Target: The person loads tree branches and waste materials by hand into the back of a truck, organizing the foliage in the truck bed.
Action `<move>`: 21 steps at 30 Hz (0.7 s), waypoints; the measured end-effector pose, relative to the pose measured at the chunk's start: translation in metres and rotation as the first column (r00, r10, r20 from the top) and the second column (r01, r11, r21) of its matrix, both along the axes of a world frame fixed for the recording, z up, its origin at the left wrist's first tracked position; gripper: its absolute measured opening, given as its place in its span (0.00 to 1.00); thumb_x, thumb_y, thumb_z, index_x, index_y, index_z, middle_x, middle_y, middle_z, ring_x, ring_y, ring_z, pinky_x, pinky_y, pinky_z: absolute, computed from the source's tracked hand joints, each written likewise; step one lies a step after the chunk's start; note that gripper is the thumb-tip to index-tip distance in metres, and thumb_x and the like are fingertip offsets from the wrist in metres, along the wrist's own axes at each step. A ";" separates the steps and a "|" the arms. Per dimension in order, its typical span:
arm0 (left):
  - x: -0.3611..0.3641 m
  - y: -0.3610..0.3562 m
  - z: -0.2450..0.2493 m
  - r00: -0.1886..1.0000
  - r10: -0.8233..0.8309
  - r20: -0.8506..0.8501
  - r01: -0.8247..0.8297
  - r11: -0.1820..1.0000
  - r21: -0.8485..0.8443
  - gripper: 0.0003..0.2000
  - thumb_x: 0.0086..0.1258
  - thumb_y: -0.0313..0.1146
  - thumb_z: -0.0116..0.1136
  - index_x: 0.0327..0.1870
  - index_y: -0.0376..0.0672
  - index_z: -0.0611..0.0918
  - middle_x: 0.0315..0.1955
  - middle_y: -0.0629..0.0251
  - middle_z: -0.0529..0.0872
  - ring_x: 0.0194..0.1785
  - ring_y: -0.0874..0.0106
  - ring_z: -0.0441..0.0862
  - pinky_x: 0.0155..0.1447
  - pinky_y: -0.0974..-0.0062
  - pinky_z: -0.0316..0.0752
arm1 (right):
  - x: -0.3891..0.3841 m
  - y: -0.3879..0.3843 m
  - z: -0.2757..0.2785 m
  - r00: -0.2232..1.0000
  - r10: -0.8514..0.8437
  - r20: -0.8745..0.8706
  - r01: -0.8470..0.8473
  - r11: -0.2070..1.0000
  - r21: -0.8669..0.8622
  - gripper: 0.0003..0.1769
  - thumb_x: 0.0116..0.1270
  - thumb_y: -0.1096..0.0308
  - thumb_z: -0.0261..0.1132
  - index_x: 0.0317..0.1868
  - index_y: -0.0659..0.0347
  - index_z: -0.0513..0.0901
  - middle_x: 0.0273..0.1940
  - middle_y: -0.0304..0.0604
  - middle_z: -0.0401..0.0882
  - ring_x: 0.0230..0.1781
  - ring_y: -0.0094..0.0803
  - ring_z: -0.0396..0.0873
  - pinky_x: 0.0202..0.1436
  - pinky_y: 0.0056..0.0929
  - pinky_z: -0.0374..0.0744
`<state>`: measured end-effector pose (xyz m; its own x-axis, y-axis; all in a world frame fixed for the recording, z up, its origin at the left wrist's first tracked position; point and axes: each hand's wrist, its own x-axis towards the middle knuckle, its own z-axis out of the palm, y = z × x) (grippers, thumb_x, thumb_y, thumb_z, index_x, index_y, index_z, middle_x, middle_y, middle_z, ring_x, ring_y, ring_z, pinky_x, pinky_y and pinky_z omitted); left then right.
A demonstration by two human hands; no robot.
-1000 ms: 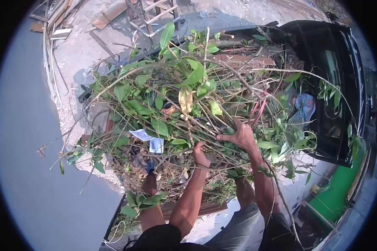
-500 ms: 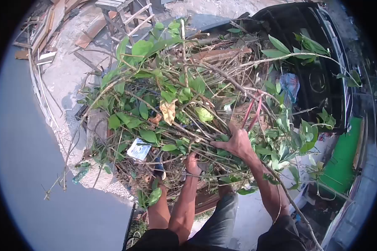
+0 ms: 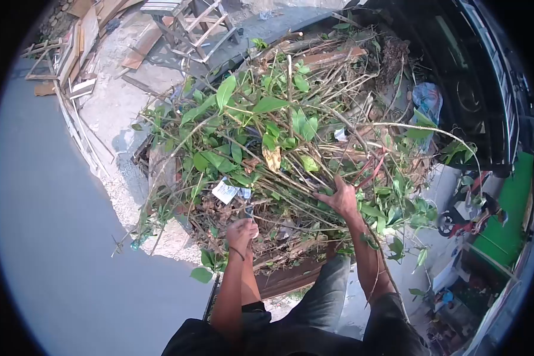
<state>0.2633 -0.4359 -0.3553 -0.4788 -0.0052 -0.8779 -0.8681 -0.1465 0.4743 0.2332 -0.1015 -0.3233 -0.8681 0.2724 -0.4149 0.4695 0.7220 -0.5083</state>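
A large heap of cut branches point(image 3: 273, 136) with green leaves fills the middle. My right hand point(image 3: 342, 200) grips stems at its near side, the thumb stretched to the left and the other fingers partly hidden. A red strap point(image 3: 372, 169) lies just beyond that hand. Lower left, my left hand point(image 3: 241, 231) is closed in front of my foot and its dark blue footwear; what its curled fingers hold is too small to make out. Above it lies a white and blue packet point(image 3: 225, 191). A withered yellow leaf point(image 3: 272, 158) hangs among the stems.
A wooden trestle point(image 3: 199, 29) and loose planks point(image 3: 71, 53) stand at the upper left. Grey pavement point(image 3: 53, 178) spans the left. A black truck bed wall point(image 3: 457, 77) rises at the right, with a blue plastic bag point(image 3: 427, 101) beside it and a green surface point(image 3: 507, 219) beyond.
My left hand has let go of the stems and moved left to beside my foot. My right hand remains on the branches. The view has shifted, and several leafy twigs have moved.
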 end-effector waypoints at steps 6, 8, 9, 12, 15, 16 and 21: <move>-0.166 0.077 0.171 0.295 -0.510 -0.808 0.190 0.860 -0.473 0.12 0.64 0.29 0.60 0.45 0.32 0.82 0.38 0.53 0.86 0.42 0.67 0.85 0.49 0.71 0.78 | 0.011 0.000 -0.023 0.996 -0.011 -0.086 0.017 0.997 0.069 0.36 0.45 0.42 0.75 0.40 0.63 0.73 0.25 0.54 0.81 0.27 0.54 0.82 0.33 0.47 0.79; -0.235 0.111 0.189 -0.105 -0.629 -0.770 -0.016 0.775 -0.632 0.20 0.63 0.39 0.64 0.51 0.36 0.80 0.50 0.48 0.82 0.57 0.57 0.77 0.62 0.61 0.69 | 0.011 -0.002 -0.015 0.997 -0.026 -0.073 0.033 0.995 0.096 0.35 0.44 0.42 0.76 0.41 0.61 0.74 0.29 0.54 0.82 0.30 0.52 0.82 0.35 0.45 0.80; -0.261 0.128 0.178 -0.165 -0.726 -0.667 -0.034 0.680 -0.732 0.22 0.65 0.42 0.61 0.54 0.35 0.78 0.53 0.46 0.79 0.60 0.55 0.74 0.65 0.58 0.64 | 0.015 -0.001 -0.021 0.988 -0.035 -0.151 0.046 0.996 0.072 0.35 0.44 0.42 0.76 0.41 0.60 0.75 0.31 0.53 0.82 0.32 0.51 0.82 0.36 0.44 0.80; -0.307 0.152 0.079 -0.240 -0.890 -0.387 0.358 0.290 -0.888 0.26 0.73 0.49 0.48 0.59 0.34 0.75 0.56 0.43 0.76 0.63 0.49 0.69 0.70 0.56 0.58 | 0.029 -0.002 -0.026 0.987 -0.072 -0.141 0.083 0.994 0.073 0.36 0.46 0.45 0.74 0.47 0.62 0.75 0.36 0.51 0.81 0.36 0.51 0.81 0.40 0.43 0.79; -0.249 0.155 0.004 -0.525 -0.837 0.155 0.250 -0.326 -0.912 0.34 0.73 0.60 0.37 0.66 0.37 0.70 0.66 0.45 0.66 0.72 0.48 0.57 0.76 0.53 0.45 | 0.045 -0.018 -0.018 0.923 -0.184 -0.339 0.224 0.971 0.082 0.37 0.42 0.52 0.77 0.51 0.60 0.75 0.43 0.47 0.78 0.48 0.47 0.77 0.54 0.42 0.74; -0.223 0.149 -0.001 -0.434 -0.881 0.186 0.209 -0.300 -0.931 0.40 0.69 0.66 0.36 0.68 0.38 0.68 0.70 0.48 0.60 0.73 0.44 0.51 0.75 0.50 0.44 | 0.052 -0.029 -0.026 0.904 -0.196 -0.381 0.268 0.952 0.146 0.38 0.41 0.52 0.77 0.52 0.59 0.74 0.42 0.44 0.77 0.49 0.44 0.76 0.60 0.43 0.70; -0.228 0.160 -0.003 -0.533 -0.757 0.377 0.132 -0.515 -0.847 0.48 0.62 0.76 0.31 0.69 0.39 0.66 0.71 0.53 0.59 0.72 0.39 0.51 0.72 0.45 0.50 | 0.068 -0.074 -0.023 0.786 -0.321 -0.528 0.560 0.731 0.389 0.33 0.52 0.66 0.66 0.61 0.55 0.69 0.56 0.42 0.71 0.61 0.39 0.67 0.70 0.47 0.58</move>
<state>0.0357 -0.2758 -0.3579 -0.4793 0.7178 -0.5050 0.8396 0.5425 -0.0257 0.3016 -0.1758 -0.3467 -0.6384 0.7277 0.2508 0.6408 0.6830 -0.3506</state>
